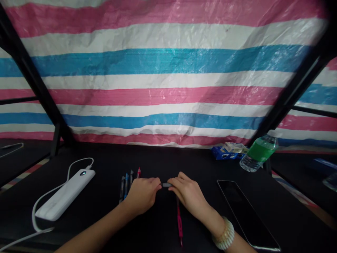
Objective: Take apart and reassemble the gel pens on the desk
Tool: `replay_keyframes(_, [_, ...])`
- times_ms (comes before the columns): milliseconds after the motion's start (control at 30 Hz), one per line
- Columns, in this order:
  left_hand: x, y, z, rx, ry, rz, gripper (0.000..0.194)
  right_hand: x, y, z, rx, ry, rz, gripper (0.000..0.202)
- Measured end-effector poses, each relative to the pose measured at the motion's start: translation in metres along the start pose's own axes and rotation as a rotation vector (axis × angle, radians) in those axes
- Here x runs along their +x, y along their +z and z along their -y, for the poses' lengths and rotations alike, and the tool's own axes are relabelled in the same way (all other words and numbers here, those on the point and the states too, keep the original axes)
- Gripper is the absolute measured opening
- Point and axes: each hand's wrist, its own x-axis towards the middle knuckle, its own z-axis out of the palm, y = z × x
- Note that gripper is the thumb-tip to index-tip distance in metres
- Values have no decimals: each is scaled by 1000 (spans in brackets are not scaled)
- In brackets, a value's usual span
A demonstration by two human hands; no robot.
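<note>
Between my two hands, over the middle of the black table, is a short grey pen-like piece [166,185]. My left hand [144,194] has its fingers closed on the left end of it. The right end is pinched in the fingers of my right hand [187,192], which has a pale coiled band at the wrist. A pink pen [179,221] lies on the table just below my right hand. Several pens lie side by side at the left of my left hand, among them a blue one [126,184] and a red-tipped one [139,172], partly hidden by that hand.
A white power bank [65,195] with a white cable [37,203] lies at the left. On the right are a dark phone [246,214], a green-labelled bottle [259,153] and a blue box [223,154]. Behind the table [105,154] hangs a striped sheet [168,95] between black frame bars.
</note>
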Motion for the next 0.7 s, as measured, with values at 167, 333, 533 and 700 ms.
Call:
replay_keyframes(167, [0,8,4,103,112,-190,22,0,-2,-4,210,145,10,32])
replay_keyframes(333, [-3,9,3,101,132,-220,20,2,0,-3,359,153,-56,35])
replay_keyframes(533, [-5,4,2,68,95,-172,19,1,2,1,401,93,-131,36])
replay_keyframes(700, [-5,0,1,58,72,-123,21,-2,7,-1,408,73,-184,25])
